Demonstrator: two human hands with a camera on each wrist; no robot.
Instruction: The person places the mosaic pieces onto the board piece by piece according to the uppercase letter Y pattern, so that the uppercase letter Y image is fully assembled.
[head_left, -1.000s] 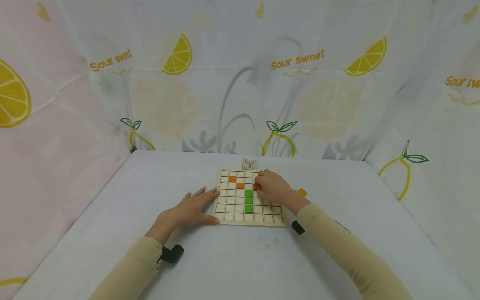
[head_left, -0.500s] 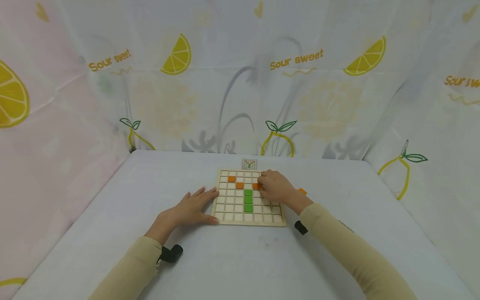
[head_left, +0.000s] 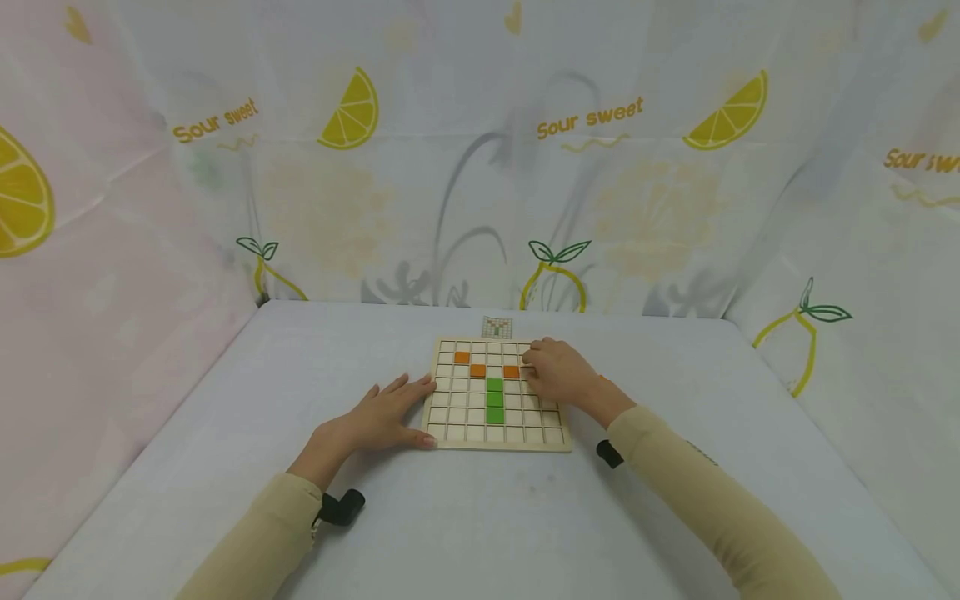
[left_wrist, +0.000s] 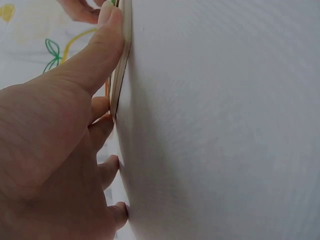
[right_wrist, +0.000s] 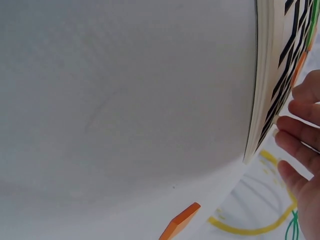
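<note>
My left hand (head_left: 382,414) lies flat, steadying the square wooden grid board (head_left: 497,439); my right hand (head_left: 558,375), fingers curled, rests just right of the orange square tile (head_left: 512,372).

The head view looks forward and down from above the counter (head_left: 480,517), with the grid board (head_left: 497,442) at frame centre. The left wrist view sits very close, low on the counter, facing the board's edge (left_wrist: 120,75). The right wrist view, equally near, shares that board (right_wrist: 265,75) at its upper right.
</note>
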